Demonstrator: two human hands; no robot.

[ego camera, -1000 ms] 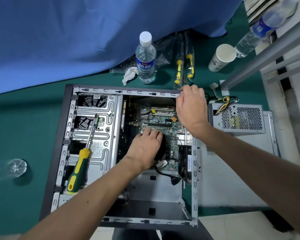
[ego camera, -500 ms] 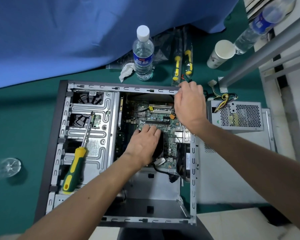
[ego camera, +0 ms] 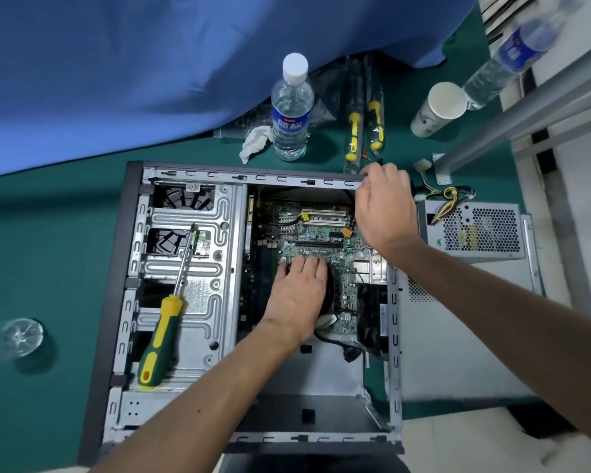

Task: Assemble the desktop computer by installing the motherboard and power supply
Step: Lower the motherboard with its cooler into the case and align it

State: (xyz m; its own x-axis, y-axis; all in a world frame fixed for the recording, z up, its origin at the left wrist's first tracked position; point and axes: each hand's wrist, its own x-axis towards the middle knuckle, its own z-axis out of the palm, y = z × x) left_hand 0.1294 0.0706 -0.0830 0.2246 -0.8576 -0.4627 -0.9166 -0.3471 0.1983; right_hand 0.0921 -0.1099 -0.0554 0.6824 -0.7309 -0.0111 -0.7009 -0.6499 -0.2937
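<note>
Fingers: my left hand [ego camera: 296, 295] lies flat on the motherboard [ego camera: 321, 240], seating it; right hand [ego camera: 382, 206] grips the case [ego camera: 253, 174] corner, steadying.

your left hand [ego camera: 297, 295] and right hand [ego camera: 384, 208] are both bare, with no gloves or rings showing. your forearms are bare too. no sleeve reaches into view.
</note>
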